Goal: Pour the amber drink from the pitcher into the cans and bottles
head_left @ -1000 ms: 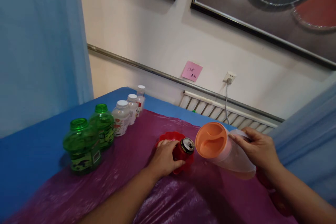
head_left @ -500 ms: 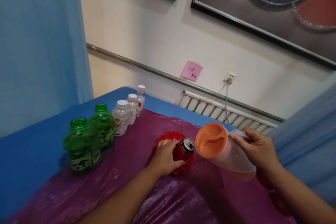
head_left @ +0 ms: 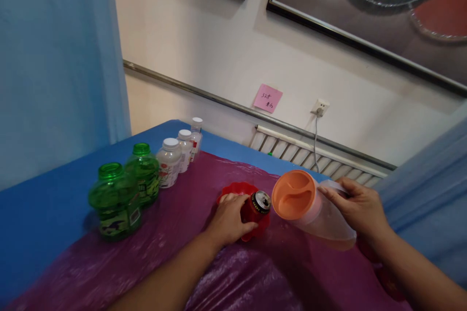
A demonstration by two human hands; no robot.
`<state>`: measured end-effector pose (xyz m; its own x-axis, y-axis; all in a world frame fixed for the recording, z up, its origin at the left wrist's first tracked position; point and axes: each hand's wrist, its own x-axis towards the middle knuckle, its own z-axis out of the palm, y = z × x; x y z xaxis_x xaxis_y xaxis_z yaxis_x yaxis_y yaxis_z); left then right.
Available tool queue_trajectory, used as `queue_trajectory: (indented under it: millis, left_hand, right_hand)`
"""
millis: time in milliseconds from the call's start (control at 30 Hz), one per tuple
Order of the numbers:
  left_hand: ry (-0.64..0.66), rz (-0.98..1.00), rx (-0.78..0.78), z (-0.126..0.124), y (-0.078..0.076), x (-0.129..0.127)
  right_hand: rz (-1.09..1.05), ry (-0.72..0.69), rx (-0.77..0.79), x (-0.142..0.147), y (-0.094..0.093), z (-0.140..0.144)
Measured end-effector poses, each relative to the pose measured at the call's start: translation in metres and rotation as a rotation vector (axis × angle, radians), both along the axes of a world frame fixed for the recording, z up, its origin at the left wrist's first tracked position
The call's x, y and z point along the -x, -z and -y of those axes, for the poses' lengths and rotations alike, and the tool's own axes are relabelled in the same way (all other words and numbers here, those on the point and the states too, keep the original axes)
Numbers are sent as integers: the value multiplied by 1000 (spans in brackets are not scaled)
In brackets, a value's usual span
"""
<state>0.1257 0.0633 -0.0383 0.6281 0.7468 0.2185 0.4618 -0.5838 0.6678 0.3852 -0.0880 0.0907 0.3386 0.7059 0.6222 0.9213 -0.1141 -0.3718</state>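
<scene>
My left hand (head_left: 228, 218) wraps around a red drink can (head_left: 257, 206) that stands in a red scalloped dish (head_left: 237, 188) on the purple plastic sheet (head_left: 175, 233). My right hand (head_left: 359, 206) grips the handle of a clear plastic pitcher (head_left: 324, 221) with an orange lid (head_left: 294, 194). The pitcher is tilted far over to the left, its lid facing the can's top and almost touching it. No liquid is visible between them.
Two green bottles (head_left: 115, 199) and three white-capped bottles (head_left: 170, 160) stand in a row at the left on the blue table (head_left: 40, 214). Blue curtains hang at the left (head_left: 54, 58) and right. A radiator (head_left: 314, 155) and wall socket (head_left: 318, 107) are behind.
</scene>
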Motion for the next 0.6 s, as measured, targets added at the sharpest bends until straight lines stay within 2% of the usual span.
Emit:
queue_trajectory:
  millis: [600]
  left_hand:
    - [6,10,-13,1,-1,0]
  right_hand:
    - [-9,-5,-11,6,-3,0]
